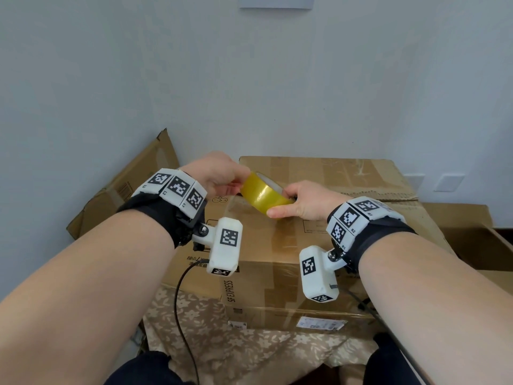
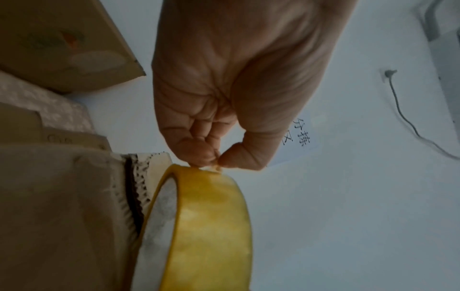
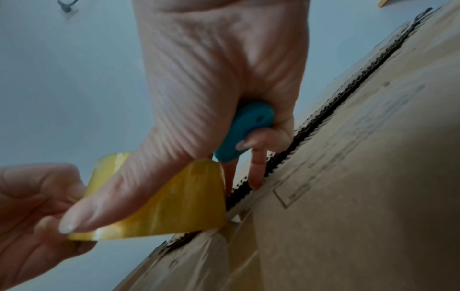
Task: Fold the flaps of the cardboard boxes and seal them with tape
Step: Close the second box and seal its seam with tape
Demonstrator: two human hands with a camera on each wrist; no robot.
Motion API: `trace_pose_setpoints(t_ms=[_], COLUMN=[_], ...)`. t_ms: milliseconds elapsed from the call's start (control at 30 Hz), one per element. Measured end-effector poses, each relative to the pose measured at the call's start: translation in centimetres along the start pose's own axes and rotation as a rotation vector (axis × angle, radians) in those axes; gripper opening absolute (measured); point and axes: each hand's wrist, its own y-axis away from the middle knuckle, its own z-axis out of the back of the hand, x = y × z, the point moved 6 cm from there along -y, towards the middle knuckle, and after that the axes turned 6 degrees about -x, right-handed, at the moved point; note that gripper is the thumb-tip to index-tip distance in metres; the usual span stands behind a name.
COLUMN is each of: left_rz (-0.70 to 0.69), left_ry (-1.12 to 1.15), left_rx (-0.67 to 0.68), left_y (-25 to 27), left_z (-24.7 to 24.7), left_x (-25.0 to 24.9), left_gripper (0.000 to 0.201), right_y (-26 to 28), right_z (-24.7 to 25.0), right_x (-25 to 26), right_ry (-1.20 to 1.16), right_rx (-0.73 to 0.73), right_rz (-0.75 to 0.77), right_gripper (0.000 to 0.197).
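Above the closed box, the right hand grips the tape roll; just left of the roll, the left hand pinches its free end, seam running beneath

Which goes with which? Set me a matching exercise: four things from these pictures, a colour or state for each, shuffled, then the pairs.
Things:
1. tape roll
2. small tool
3. left hand
4. front box

Colours or states:
A. teal, tucked in the palm of the right hand
B. flaps folded down, seam between them showing
C. yellow, held above the box
D. pinches the tape at the roll's rim

Pairs: 1-C, 2-A, 3-D, 4-B
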Motion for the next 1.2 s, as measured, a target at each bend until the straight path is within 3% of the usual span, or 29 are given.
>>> trace_pose_setpoints(t_ms=[100, 200, 267, 400, 467, 567, 667, 833, 1000, 1200], left_rz=[-0.009, -0.014, -0.003, 0.043, 0.033, 0.002, 0.011, 0.064, 0.084, 0.062], left_ry=[0.105, 0.112, -0.106, -0.643, -0.793, -0.971, -1.127, -1.429, -1.357, -1.195], left_rx=[0.009, -0.036, -0.057, 0.056, 0.097, 0.118, 0.112, 0.049, 0.058, -0.043], left_y=[0.3, 0.3, 0.3, 1.3, 1.5, 1.4, 1.0, -4.6, -4.5, -2.2], left_z=[0.0, 0.6, 1.1, 0.1, -0.9, -2.2, -3.1, -3.4, -4.6, -6.3], left_x=[-0.1, 0.2, 0.9, 2.4, 2.9, 2.5, 1.3, 2.3, 1.3, 0.1], left_gripper=[0.012, 0.014, 0.016, 0.058, 0.073, 0.083, 0.073, 0.047, 0.034, 0.015], right_y=[-0.2, -0.3, -0.4, -0.4, -0.4, -0.4, 0.3, 2.5, 4.9, 6.7], right_z=[-0.1, -0.3, -0.3, 0.0, 0.2, 0.8, 2.8, 7.2, 10.2, 10.6], right_x=[-0.3, -0.3, -0.1, 0.0, -0.2, -1.5, -3.4, -7.9, -12.4, -14.5], right_ry=[-0.038, -0.113, -0.117, -0.119, -0.13, -0.255, -0.335, -0.117, 0.073, 0.157], right_rx=[0.006, -0.019, -0.023, -0.031, -0.06, -0.188, -0.354, -0.552, -0.691, -0.669], right_rz=[-0.02, -0.031, -0.036, -0.107, -0.128, -0.17, -0.222, -0.331, -0.444, -0.491], right_gripper=[0.039, 0.059, 0.06, 0.065, 0.08, 0.077, 0.071, 0.064, 0.072, 0.076])
